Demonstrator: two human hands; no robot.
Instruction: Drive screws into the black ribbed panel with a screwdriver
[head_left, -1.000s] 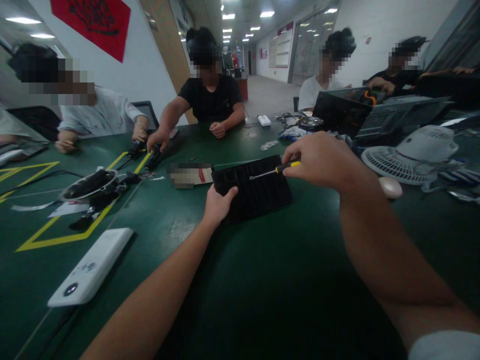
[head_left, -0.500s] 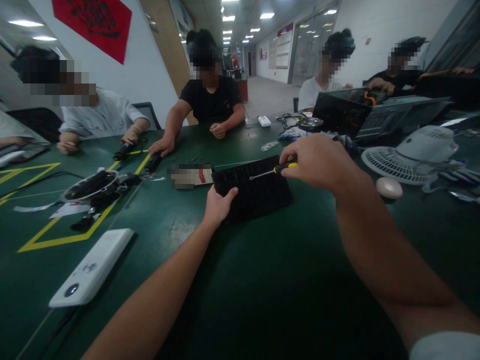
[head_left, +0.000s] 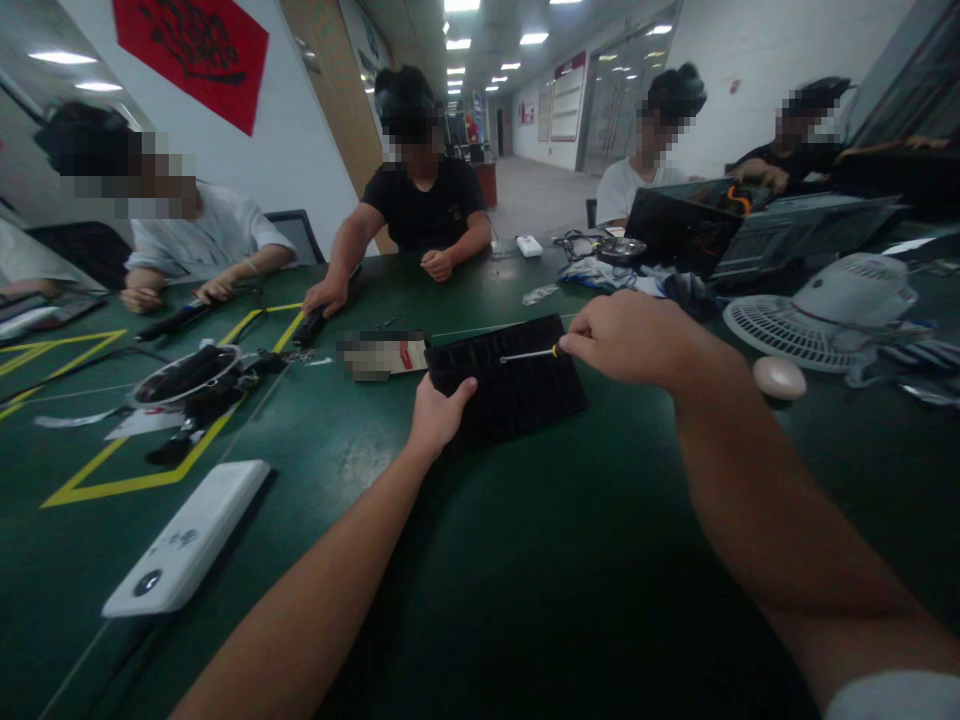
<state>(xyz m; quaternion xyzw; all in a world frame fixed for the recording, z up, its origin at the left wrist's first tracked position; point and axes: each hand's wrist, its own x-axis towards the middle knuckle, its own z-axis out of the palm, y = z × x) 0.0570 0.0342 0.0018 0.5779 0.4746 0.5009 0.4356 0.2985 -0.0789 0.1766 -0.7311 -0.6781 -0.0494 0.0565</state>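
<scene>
A flat black panel with ribs (head_left: 517, 385) is held tilted above the green table (head_left: 480, 560). At its left edge my left hand (head_left: 442, 410) grips it, thumb on the upper face. My right hand (head_left: 622, 335) is closed on the handle of a screwdriver (head_left: 529, 355), which points left. Its metal tip meets or hovers over the panel's upper middle; contact is too small to tell. My right fingers cover most of the handle. Left of the panel lies a beige and red card or box (head_left: 394, 355).
A white power bank-like device (head_left: 187, 540) lies front left, beyond it a round frame with cables (head_left: 187, 375). At right are a white fan (head_left: 817, 310) and a pale rounded object (head_left: 780, 377). Several people sit around the table, one person's hand (head_left: 326, 292) on a black object.
My right hand has shifted slightly lower and now covers more of the screwdriver handle. The panel and my left hand stay nearly the same. The person at left has lowered a black tool.
</scene>
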